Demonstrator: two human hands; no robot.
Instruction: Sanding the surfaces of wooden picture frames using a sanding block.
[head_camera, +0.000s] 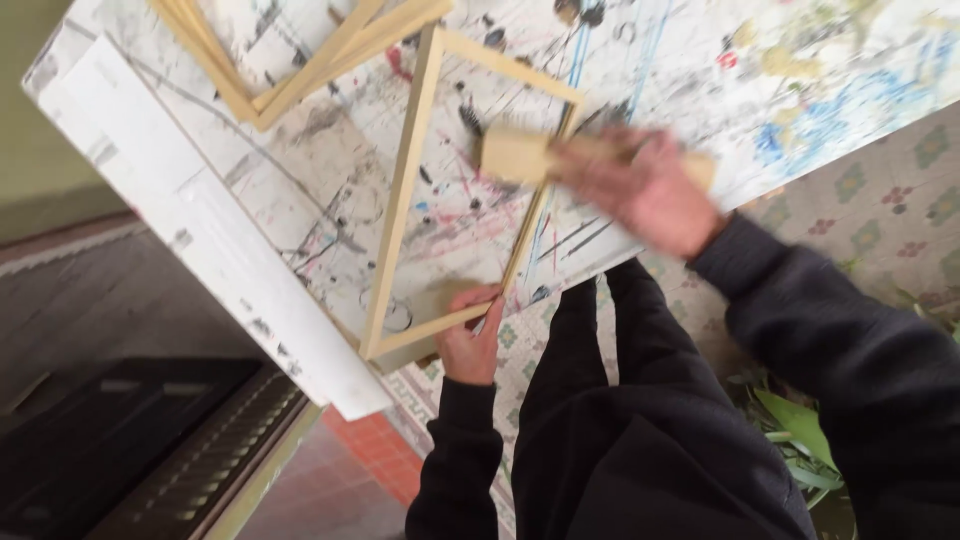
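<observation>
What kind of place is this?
Likely an art or framing workshop: a paint-splattered table, bare wooden frames on it, and a wooden block in the right hand; patterned tile floor.

The left hand (470, 335) is curling at the near edge of the tabletop, fingers bent in a pinching grip, with its dark-sleeved forearm rising almost straight from below. The right hand (640, 190) is reaching further in over the tabletop, blurred, fingers wrapped closed, its dark-sleeved arm stretching in from the lower right.
</observation>
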